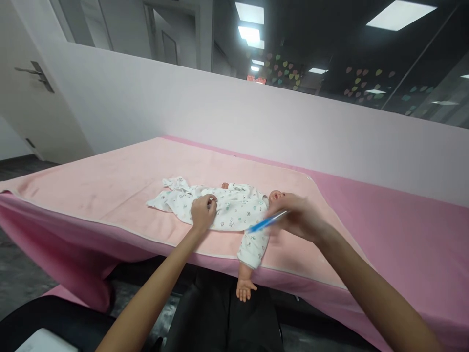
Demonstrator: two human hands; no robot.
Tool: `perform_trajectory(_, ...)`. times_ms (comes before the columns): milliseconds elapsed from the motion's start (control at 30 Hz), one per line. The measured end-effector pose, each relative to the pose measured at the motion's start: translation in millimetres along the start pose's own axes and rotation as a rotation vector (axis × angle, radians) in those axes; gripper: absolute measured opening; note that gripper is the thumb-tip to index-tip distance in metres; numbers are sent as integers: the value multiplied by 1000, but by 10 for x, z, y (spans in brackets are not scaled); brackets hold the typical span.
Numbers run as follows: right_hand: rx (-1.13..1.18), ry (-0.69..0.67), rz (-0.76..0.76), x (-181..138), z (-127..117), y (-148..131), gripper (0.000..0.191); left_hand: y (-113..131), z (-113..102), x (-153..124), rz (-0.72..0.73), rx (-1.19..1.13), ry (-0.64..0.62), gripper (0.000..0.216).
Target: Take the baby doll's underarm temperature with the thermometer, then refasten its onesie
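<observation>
Peach cloth, doll face-up on it, head right, near arm hanging past the near edge. Right hand: grip closed round a blue stick above the near shoulder. Left hand: curled on the suit; can't make out whether it grips anything. Judgement: steady the suit with the left, angle the stick away from the head. Head largely covered; right fingers blurred; stick's right end lost in the hand.

The person is wearing dark trousers — black-looking over the thighs — while slender forearms are showing bare down to the hands.
</observation>
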State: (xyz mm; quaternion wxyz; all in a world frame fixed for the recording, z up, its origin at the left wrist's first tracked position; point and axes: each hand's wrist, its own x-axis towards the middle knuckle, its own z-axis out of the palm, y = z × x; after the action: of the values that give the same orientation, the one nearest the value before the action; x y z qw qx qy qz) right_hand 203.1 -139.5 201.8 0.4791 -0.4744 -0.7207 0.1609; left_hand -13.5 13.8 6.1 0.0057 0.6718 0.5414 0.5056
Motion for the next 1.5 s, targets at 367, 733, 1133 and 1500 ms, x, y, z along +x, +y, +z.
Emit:
perform_trajectory(367,-595,52,-258,-955,234,1206,23,219,-28,-85,218,24,270,19)
perform_trajectory(733,-592,-105,29,-1226,142,1836,23,1100,563,-69,550,49,-101,20)
perform_trajectory(1133,-565,-129,89,-1261,167,1991,35,1031,586,-174,502,-17,-141,15)
perform_trajectory(1500,-285,327,-160,-58,1023,1490,41,952,648,-158,539,-6,-123,14)
